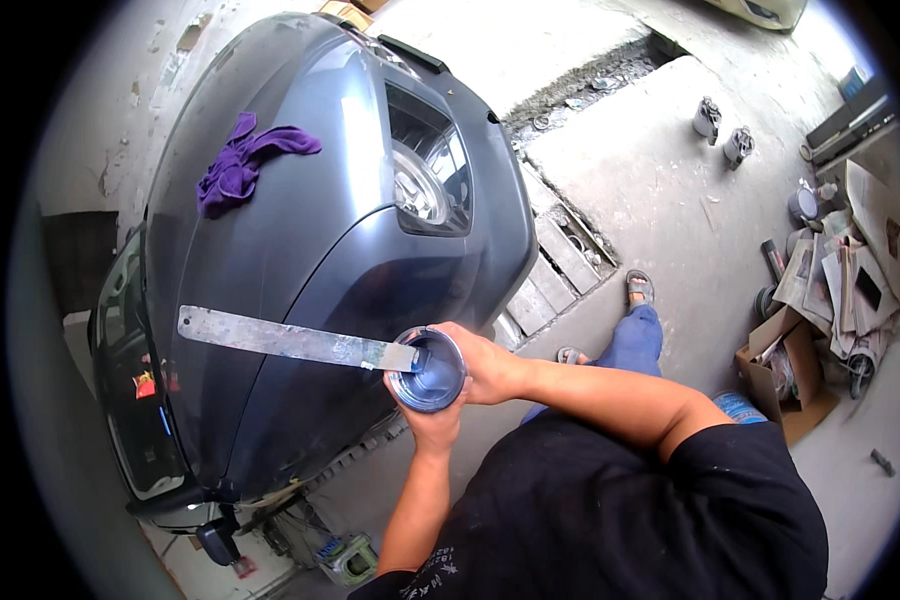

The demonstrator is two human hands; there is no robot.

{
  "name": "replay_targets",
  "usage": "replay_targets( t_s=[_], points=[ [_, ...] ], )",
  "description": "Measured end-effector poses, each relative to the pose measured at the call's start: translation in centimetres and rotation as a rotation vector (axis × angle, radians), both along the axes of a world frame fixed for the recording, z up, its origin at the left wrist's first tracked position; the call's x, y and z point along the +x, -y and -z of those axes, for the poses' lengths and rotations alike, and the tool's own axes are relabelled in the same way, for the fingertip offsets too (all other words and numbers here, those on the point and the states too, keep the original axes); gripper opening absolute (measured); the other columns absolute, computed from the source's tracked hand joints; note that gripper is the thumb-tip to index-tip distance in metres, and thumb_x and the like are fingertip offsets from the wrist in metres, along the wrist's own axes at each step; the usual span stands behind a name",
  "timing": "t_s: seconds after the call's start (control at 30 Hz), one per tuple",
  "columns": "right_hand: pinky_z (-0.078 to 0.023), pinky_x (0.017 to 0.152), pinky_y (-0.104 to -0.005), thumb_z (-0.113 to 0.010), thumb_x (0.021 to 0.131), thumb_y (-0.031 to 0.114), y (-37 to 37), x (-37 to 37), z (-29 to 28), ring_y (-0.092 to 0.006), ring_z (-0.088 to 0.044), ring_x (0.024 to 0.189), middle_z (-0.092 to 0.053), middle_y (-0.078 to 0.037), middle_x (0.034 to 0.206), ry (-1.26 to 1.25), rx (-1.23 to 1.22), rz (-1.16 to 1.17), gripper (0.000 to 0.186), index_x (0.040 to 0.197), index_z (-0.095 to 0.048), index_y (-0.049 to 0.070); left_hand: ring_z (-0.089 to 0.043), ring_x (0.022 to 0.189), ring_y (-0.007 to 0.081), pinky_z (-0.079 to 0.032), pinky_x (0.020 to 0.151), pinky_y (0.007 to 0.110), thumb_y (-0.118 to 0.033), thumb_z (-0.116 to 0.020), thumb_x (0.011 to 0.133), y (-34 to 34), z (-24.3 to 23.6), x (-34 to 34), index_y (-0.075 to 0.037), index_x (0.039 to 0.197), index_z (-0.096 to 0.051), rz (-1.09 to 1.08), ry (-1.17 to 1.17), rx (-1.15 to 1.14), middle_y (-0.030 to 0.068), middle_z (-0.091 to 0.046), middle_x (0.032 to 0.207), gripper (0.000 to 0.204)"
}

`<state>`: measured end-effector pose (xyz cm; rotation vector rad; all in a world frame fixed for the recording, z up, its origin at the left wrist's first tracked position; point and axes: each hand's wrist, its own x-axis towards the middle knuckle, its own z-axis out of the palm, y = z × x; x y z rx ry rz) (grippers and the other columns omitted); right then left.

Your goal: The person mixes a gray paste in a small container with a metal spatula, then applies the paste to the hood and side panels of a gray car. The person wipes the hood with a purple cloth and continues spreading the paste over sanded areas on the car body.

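Observation:
I hold a round cup (453, 392) of blue-grey paint over the front corner of a dark grey car (300, 250). My left hand (433, 425) wraps its near side from below. My right hand (485, 362) grips it from the right, fingers partly hidden behind it. A long flat metal stirring stick (280, 338), stained with paint, stands tilted in the cup; its wet end rests inside and its holed end sticks out to the left over the car. Neither hand visibly grips the stick. A crumpled purple cloth (238, 170) lies on the hood.
Wooden slats (560, 265) border a broken floor trench (600, 85). Two spray guns (708, 120) stand on the concrete. At the right are a cardboard box (795, 375), piled papers (850, 290) and a blue bucket (738, 407). A green-grey tool (348, 560) sits near the car's lower side.

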<state>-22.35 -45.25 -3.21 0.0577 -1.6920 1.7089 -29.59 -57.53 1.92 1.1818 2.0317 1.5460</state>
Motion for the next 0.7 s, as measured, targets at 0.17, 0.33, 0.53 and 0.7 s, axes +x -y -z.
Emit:
replay_targets(
  t_s=[0.17, 0.33, 0.53, 0.7],
  points=[
    [-0.043, 0.100, -0.0404, -0.081, 0.070, 0.011, -2.4, -0.4, 0.3, -0.0335, -0.053, 0.118, -0.055, -0.014, 0.125, -0.110, 0.049, 0.059, 0.073, 0.133, -0.044, 0.005, -0.041, 0.128, 0.0221, -0.034, 0.108, 0.036, -0.032, -0.093, 0.061, 0.2, -0.6, -0.8, 0.004, 0.144, -0.024, 0.095, -0.060, -0.179, 0.0138, -0.042, 0.137, 0.114],
    [-0.045, 0.098, -0.0422, -0.077, 0.064, 0.002, -5.9, 0.3, 0.9, -0.0355, -0.055, 0.113, -0.057, -0.016, 0.120, -0.133, 0.031, 0.057, 0.074, 0.131, -0.046, 0.002, -0.046, 0.129, 0.0300, -0.034, 0.109, 0.041, -0.069, -0.077, 0.063, 0.4, -3.9, -1.9, 0.006, 0.138, -0.041, 0.002, -0.244, -0.318, 0.0178, -0.047, 0.138, 0.113],
    [-0.047, 0.095, -0.0432, -0.077, 0.064, 0.004, -7.7, 1.3, 4.4, -0.0382, -0.055, 0.112, -0.057, -0.017, 0.118, -0.113, 0.024, 0.049, 0.071, 0.128, -0.047, 0.003, -0.041, 0.132, 0.0401, -0.030, 0.111, 0.049, -0.033, -0.050, 0.096, -3.0, -11.1, -6.4, 0.009, 0.136, -0.044, -0.045, -1.128, -0.511, 0.0258, -0.045, 0.141, 0.058],
    [-0.048, 0.095, -0.0438, -0.078, 0.061, 0.003, -7.1, 2.8, 6.2, -0.0377, -0.055, 0.113, -0.057, -0.017, 0.119, -0.113, 0.004, 0.071, 0.074, 0.128, -0.047, 0.004, -0.022, 0.144, 0.0424, -0.015, 0.117, 0.052, -0.037, -0.063, 0.087, -9.3, -8.9, -7.6, 0.006, 0.146, -0.028, 0.249, -1.646, -1.001, 0.0262, -0.026, 0.154, 0.081]
  ],
)
